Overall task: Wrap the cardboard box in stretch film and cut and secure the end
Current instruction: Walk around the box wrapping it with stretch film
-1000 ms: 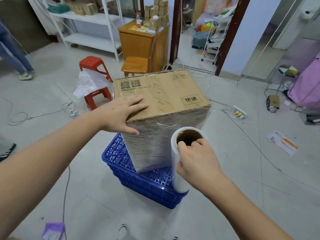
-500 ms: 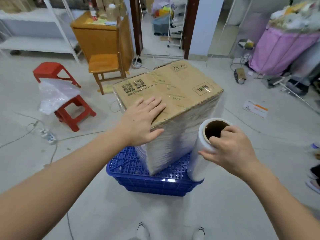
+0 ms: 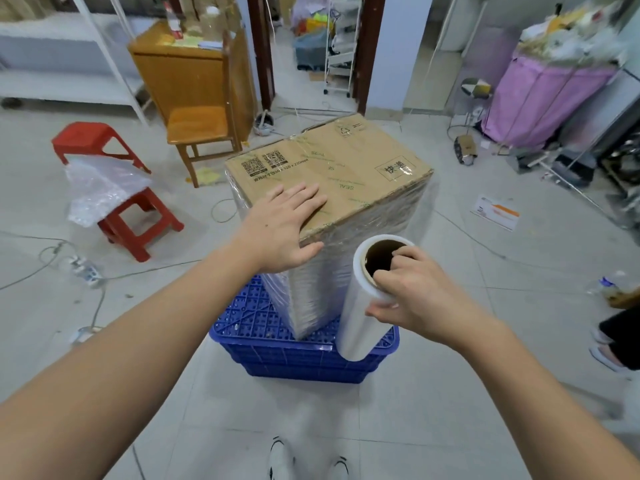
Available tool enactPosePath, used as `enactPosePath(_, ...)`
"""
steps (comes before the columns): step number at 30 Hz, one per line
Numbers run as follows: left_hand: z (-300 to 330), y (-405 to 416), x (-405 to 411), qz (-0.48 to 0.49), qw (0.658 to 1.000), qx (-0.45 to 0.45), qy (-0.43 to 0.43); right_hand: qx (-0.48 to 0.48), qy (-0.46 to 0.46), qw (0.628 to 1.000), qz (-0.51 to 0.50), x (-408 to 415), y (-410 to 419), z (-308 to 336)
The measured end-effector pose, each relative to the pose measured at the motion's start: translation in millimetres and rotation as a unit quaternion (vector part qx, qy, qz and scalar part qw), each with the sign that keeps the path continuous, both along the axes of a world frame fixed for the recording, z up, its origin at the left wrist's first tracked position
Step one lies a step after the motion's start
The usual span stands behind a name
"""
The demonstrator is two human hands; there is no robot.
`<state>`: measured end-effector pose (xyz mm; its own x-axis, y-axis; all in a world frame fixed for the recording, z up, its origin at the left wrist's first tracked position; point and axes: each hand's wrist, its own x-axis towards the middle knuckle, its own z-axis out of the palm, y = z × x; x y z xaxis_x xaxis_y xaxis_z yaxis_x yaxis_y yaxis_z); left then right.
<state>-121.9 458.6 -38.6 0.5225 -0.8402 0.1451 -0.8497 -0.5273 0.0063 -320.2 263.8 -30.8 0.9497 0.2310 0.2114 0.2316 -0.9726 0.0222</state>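
Head view: your left hand point(image 3: 284, 230) lies flat, fingers spread, on the near corner of the box point(image 3: 332, 174). Your right hand point(image 3: 412, 292) clamps the film roll point(image 3: 363, 306) just right of it, above the blue crate point(image 3: 298, 355).

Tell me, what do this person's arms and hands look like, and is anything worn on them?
Both forearms are bare up to the picture's edge: no sleeves show. The left hand and the right hand wear no gloves, and I see no rings, watch or bracelet on fingers or wrists. The nails look short and unpainted. No tape, straps or markings show on either arm.
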Motion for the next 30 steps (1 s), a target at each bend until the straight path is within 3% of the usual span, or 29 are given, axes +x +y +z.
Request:
enactPosePath(3, 0.4, 0.5, -1.7, 0.004, 1.0, -0.005, -0.001, -0.04, 0.076, 0.994, -0.069, -10.5, 10.3, 7.9)
enactPosePath(7, 1.4, 0.6, -4.2, 0.004, 1.0, -0.005, -0.008, 0.002, 0.083, 0.982, -0.168, -8.5, 33.3, 11.6)
enactPosePath(11, 2.9, 1.7, 0.4, -0.015, 1.0, 0.01, 0.002, -0.006, -0.024, 0.972, -0.235, 6.5, 50.2, 1.0)
enactPosePath(14, 13.8, 10.9, 18.1, -0.084, 0.994, 0.065, 0.037, -0.017, -0.049, 0.964, -0.261, 13.5, 45.3, -0.5)
enactPosePath(17, 24.3, 18.9, 41.2, -0.158, 0.98, 0.117, 0.033, -0.007, -0.048, 0.97, -0.236, 14.1, 38.2, 0.3)
enactPosePath(20, 22.0, 16.0, 55.7, -0.195, 0.974, 0.113, 0.006, 0.008, -0.037, 0.982, -0.183, 9.1, 37.3, -1.9)
enactPosePath(26, 5.3, 10.8, 57.4, -0.214, 0.973, 0.079, -0.026, -0.006, -0.038, 0.993, -0.115, 9.5, 62.8, -7.6)
enactPosePath(30, 3.0, 20.7, 58.6, -0.212, 0.975, 0.071, -0.016, -0.003, -0.001, 0.992, -0.127, 7.0, 76.9, -4.0)
